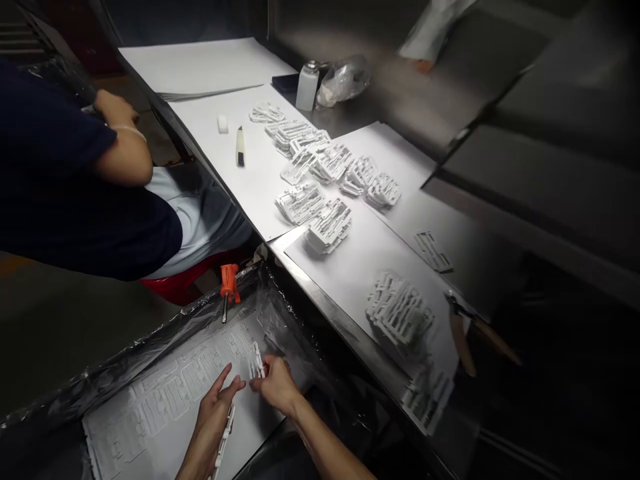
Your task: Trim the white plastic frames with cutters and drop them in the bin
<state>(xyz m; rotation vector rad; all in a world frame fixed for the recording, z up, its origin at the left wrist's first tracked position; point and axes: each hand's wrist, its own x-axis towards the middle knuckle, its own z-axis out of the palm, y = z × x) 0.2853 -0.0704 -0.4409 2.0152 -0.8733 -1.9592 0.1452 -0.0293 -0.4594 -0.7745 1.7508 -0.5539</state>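
Observation:
My right hand [278,385] pinches a thin white cut-out piece [257,362] with slots in it, tilted up over the lined bin. My left hand [213,417] is beside it, thumb and forefinger apart. Along its palm are more white cut-out pieces [225,440], seen edge-on, and the fingers behind them are hidden. Below both hands lies a white sheet [175,437]. On it, rows of similar flat slotted pieces [173,393] are laid out.
Black plastic film [165,340] lines the bin's rim, where an orange-handled clamp [229,283] sits. Stacks of white cut-outs [327,225] cover the steel table. A utility knife [241,147], pliers [463,327] and a bottle [307,85] lie about. A co-worker [75,180] sits at left.

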